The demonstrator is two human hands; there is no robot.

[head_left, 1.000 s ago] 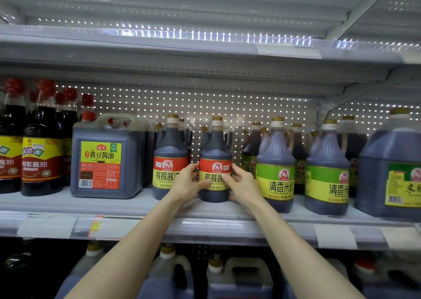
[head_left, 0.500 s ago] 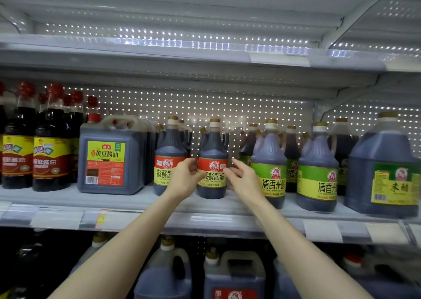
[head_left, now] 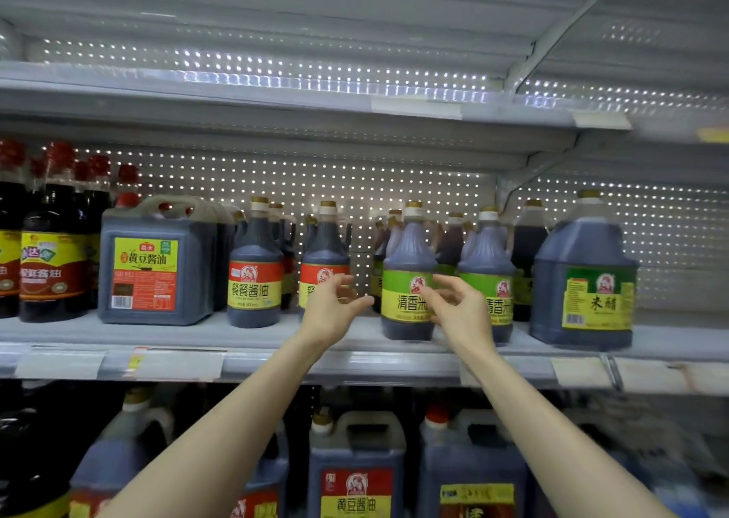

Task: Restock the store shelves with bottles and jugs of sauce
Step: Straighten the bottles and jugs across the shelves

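Well, neither hand holds anything. The left hand (head_left: 335, 312) is raised on a bare, nearly straight forearm, palm turned inward, fingers loosely curved and spread wide. Just behind it stands the red bottle (head_left: 324, 249), its label half covered by the fingers; whether they touch it I cannot tell. The right hand (head_left: 463, 312) faces it, palm inward, fingers fanned and apart, with a clear gap between the two hands. Behind the right hand's fingertips is a green bottle (head_left: 406, 249), whose label reads 清香米 before the hand hides the rest. Behind the back of that hand stands a second green bottle (head_left: 489, 249) with the same label. Left of the left hand, a twin red bottle (head_left: 255, 273) reads 餐餐酱油 on yellow under a red band with a round badge. Further left sits a square jug (head_left: 154, 265) marked 黄豆酱油, then tall red-capped bottles (head_left: 53, 249) with yellow and red labels too blurred to read in full. Right of the right hand, a round jug (head_left: 584, 273) has a green-and-yellow label reading 米醋. All stand upright on the shelf (head_left: 197, 334) that runs under both wrists, with white price strips (head_left: 177, 365) along its edge. Below the forearms stand more jugs, and one lower jug (head_left: 357, 466) reads 黄豆酱油.
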